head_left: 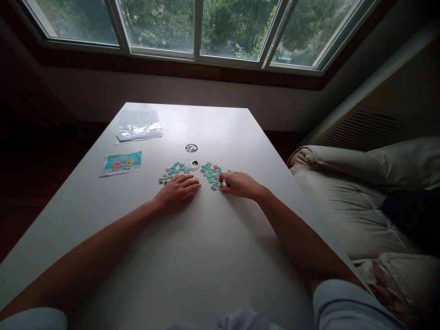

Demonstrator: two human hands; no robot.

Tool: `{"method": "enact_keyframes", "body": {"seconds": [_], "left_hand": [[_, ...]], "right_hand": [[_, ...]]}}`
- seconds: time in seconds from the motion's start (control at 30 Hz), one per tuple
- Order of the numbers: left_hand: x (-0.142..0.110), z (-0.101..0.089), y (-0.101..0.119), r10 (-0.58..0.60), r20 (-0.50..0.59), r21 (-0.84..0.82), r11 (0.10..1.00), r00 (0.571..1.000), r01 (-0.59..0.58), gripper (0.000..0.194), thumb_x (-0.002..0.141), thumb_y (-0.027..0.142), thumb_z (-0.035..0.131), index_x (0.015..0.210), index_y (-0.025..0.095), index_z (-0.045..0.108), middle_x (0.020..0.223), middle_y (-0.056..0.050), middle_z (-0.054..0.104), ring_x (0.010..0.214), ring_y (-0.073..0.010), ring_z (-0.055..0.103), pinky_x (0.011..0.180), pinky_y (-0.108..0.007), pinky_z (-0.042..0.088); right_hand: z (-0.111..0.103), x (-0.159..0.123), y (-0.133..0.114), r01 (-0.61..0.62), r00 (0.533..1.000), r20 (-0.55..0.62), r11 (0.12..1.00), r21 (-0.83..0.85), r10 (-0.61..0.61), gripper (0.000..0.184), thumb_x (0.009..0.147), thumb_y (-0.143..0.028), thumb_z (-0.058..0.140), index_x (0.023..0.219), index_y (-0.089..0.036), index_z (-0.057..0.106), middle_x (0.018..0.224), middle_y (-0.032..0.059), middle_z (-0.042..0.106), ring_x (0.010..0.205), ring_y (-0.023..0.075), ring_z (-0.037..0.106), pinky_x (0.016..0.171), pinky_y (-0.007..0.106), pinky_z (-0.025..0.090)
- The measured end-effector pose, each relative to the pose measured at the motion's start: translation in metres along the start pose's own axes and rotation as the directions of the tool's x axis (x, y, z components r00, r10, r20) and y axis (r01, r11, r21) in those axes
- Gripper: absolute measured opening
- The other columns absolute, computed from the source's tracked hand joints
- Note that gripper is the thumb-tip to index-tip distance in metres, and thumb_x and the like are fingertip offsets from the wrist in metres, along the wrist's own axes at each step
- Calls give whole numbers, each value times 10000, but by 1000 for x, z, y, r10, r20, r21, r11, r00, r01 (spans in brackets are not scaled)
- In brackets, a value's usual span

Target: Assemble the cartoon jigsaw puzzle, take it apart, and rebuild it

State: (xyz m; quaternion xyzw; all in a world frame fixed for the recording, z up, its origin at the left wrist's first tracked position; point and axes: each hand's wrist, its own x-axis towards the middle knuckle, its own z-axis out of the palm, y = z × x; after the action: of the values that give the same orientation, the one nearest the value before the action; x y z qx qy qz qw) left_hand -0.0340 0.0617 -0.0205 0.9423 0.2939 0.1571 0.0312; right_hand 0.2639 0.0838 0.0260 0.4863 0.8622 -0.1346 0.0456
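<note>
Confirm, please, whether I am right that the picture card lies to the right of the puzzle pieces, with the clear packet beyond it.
Not quite: the head view shows the picture card to the left of the puzzle pieces, not the right; the clear packet does lie beyond it.

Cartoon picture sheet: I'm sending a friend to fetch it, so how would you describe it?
Find the white table below the window, then look along its left side. The small sheet lies nearer than the clear plastic packet, left of the loose puzzle pieces. Unlike either neighbour, it shows whole pink and yellow cartoon figures on turquoise.
</note>
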Motion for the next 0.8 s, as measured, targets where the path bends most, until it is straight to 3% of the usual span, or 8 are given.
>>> {"method": "enact_keyframes", "body": {"seconds": [0.2,0.43,0.63,0.8], "left_hand": [[-1,2,-1,-17,15,9,1000,1000,17,416,1012,278,459,1410,233,573,1468,-62,585,1450,-290,421,1206,-524,360],[-2,3,-3,-22,1,-7,1000,1000,22,422,1005,283,472,1413,250,579,1457,-69,591,1437,-289,438,1213,-542,347],[-1,1,-2,-41,-22,-6,999,999,41,398,993,265,502,1379,240,597,1429,-72,606,1371,-276,484,1158,-489,417],[-1,1,-2,-39,-46,-40,998,998,37,381,988,253,507,1348,251,628,1337,-73,666,1316,-264,519,1137,-489,438]], "right_hand": [[3,1,-1,25,998,-58,1000,-3,-25,153,907,-328,664,1047,-267,675,939,17,744,822,179,638,622,261,293],[1,1,-1,70,998,-11,996,57,-70,184,879,-199,647,1039,-279,690,916,-10,733,764,141,620,605,245,283],[-5,-3,-4,62,998,8,996,68,-63,200,861,-355,712,1045,-279,687,884,-12,730,766,154,621,609,251,291],[1,-2,-6,74,996,-53,997,-1,-74,119,894,-303,674,1005,-262,691,981,12,742,828,165,634,624,257,298]]}}
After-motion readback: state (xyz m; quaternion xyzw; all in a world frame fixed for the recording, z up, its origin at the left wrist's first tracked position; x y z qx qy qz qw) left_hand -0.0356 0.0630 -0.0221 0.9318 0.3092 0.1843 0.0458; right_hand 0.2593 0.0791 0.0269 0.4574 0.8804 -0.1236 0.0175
